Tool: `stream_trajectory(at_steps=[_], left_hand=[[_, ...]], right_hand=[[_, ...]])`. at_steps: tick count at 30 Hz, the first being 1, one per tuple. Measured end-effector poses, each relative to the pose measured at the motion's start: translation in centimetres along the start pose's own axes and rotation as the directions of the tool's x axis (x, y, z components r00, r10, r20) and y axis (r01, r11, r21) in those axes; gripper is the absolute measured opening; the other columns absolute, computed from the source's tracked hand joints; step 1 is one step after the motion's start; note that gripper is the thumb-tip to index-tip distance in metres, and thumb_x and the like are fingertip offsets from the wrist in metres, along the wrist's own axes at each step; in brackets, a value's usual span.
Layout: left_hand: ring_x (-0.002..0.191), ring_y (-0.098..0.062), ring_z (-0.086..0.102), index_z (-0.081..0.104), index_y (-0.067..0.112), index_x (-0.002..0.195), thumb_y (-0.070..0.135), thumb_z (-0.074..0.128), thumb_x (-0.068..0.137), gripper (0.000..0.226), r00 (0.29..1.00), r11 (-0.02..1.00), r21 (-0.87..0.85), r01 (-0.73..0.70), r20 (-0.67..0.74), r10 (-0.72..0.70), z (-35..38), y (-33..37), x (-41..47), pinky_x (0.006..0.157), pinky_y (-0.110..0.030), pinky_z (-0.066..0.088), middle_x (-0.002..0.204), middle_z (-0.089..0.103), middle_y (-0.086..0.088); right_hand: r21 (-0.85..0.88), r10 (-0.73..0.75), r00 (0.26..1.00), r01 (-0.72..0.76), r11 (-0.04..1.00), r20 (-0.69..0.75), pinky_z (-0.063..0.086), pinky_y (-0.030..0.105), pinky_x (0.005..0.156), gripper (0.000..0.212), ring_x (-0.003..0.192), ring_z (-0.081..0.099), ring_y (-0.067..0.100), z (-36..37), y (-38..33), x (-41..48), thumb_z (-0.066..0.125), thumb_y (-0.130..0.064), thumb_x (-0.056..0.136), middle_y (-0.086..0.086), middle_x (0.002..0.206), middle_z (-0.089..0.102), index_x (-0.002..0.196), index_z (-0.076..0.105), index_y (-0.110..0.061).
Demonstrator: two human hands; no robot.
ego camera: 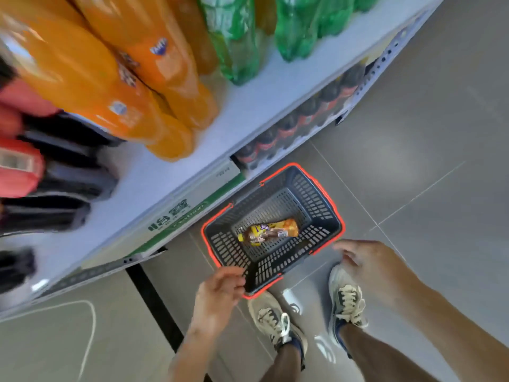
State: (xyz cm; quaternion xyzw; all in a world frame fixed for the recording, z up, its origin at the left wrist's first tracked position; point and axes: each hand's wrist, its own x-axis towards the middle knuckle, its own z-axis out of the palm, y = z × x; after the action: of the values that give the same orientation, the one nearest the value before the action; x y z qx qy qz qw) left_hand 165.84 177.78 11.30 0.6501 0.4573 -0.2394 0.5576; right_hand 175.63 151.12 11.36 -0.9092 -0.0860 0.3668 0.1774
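A dark grey shopping basket (pixel 316 194) with a red rim and red handles stands on the tiled floor below me. A small orange-and-brown drink bottle (pixel 268 231) lies on its side in the bottom. My left hand (pixel 220 288) hovers at the basket's near corner with its fingers loosely curled, holding nothing. My right hand (pixel 366 260) hangs just right of the basket, its fingertips close to the folded red handle (pixel 322 248) on that side. I cannot tell whether either hand touches the basket.
A white shelf (pixel 248 106) on the left holds big orange soda bottles (pixel 137 78), green bottles (pixel 237 37) and dark bottles with red labels (pixel 55 175). Cola bottles (pixel 303 114) line the shelf below. A cardboard box (pixel 176 216) sits beside the basket. My shoes (pixel 348 299) stand behind it.
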Motion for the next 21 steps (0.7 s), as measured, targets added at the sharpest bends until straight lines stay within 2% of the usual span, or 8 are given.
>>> stream_trajectory(at_steps=[3,6,9,11,14,17,19,21], left_hand=[[0.064,-0.014,0.067,0.072,0.009,0.094,-0.004,0.045,0.099,0.031,0.984,0.983,-0.065,-0.169,0.044,0.172,-5.3,7.5,-10.5,0.059,-0.016,0.052,0.077,0.073,-0.013],[0.065,-0.014,0.067,0.073,0.011,0.091,-0.007,0.044,0.098,0.035,0.923,0.921,-0.052,-0.386,-0.011,0.386,-10.4,14.9,-19.9,0.063,-0.017,0.053,0.076,0.072,-0.013],[0.066,-0.013,0.066,0.071,0.008,0.091,-0.010,0.043,0.097,0.034,0.833,0.836,-0.012,-0.549,-0.083,0.546,-14.8,21.5,-26.8,0.067,-0.021,0.055,0.074,0.071,-0.009],[0.066,-0.012,0.066,0.071,0.010,0.089,-0.010,0.043,0.096,0.035,0.769,0.780,0.039,-0.624,-0.143,0.623,-17.0,24.7,-30.4,0.064,-0.019,0.054,0.075,0.071,-0.008],[0.069,-0.009,0.066,0.071,0.020,0.088,0.000,0.049,0.094,0.030,0.634,0.665,0.154,-0.731,-0.204,0.745,-19.4,29.7,-34.2,0.063,-0.022,0.054,0.076,0.071,0.004],[0.069,-0.007,0.061,0.068,0.024,0.094,0.013,0.046,0.089,0.025,0.531,0.563,0.326,-0.759,-0.189,0.826,-20.6,34.0,-35.5,0.064,-0.026,0.048,0.083,0.068,0.014],[0.073,-0.015,0.059,0.066,0.023,0.104,0.005,0.049,0.092,0.027,0.457,0.481,0.481,-0.733,-0.175,0.872,-20.9,36.9,-35.3,0.069,-0.030,0.045,0.097,0.067,0.003],[0.095,-0.026,0.060,0.066,0.011,0.115,-0.003,0.055,0.087,0.033,0.350,0.378,0.667,-0.642,-0.184,0.918,-21.3,40.3,-34.6,0.084,-0.030,0.044,0.113,0.064,-0.010]], right_hand=[[0.186,-0.001,0.995,0.020,0.982,-0.102,0.053,0.034,0.077,0.023,0.078,0.069,0.013,-7.4,-5.7,-6.4,0.057,-0.021,0.094,-0.006,0.085,0.073,0.108,0.070,-0.032],[0.253,-0.048,0.966,0.113,0.961,-0.252,0.053,0.037,0.073,0.019,0.074,0.067,0.018,-14.4,-11.8,-12.3,0.060,-0.020,0.092,0.000,0.078,0.072,0.102,0.072,-0.031],[0.315,-0.105,0.917,0.237,0.919,-0.384,0.054,0.036,0.072,0.018,0.073,0.068,0.017,-20.4,-17.6,-16.9,0.061,-0.020,0.091,-0.005,0.075,0.072,0.099,0.074,-0.029],[0.352,-0.147,0.877,0.331,0.876,-0.457,0.055,0.035,0.069,0.017,0.070,0.068,0.016,-23.3,-20.9,-19.4,0.059,-0.024,0.092,-0.009,0.071,0.070,0.098,0.073,-0.030],[0.383,-0.176,0.766,0.489,0.784,-0.618,0.054,0.035,0.064,0.018,0.066,0.066,0.015,-26.8,-25.1,-21.6,0.055,-0.031,0.089,-0.007,0.073,0.071,0.097,0.072,-0.031],[0.449,-0.207,0.708,0.617,0.646,-0.675,0.056,0.028,0.072,0.021,0.079,0.068,0.007,-29.1,-29.0,-23.3,0.058,-0.024,0.094,-0.010,0.088,0.073,0.103,0.066,-0.040],[0.453,-0.275,0.685,0.678,0.578,-0.674,0.053,0.017,0.079,0.023,0.095,0.066,0.001,-30.2,-31.2,-24.3,0.056,-0.024,0.096,-0.022,0.104,0.068,0.111,0.062,-0.041],[0.388,-0.353,0.655,0.711,0.587,-0.668,0.049,0.017,0.090,0.028,0.109,0.060,0.002,-31.4,-32.7,-24.8,0.056,-0.024,0.097,-0.026,0.121,0.059,0.122,0.058,-0.036]])
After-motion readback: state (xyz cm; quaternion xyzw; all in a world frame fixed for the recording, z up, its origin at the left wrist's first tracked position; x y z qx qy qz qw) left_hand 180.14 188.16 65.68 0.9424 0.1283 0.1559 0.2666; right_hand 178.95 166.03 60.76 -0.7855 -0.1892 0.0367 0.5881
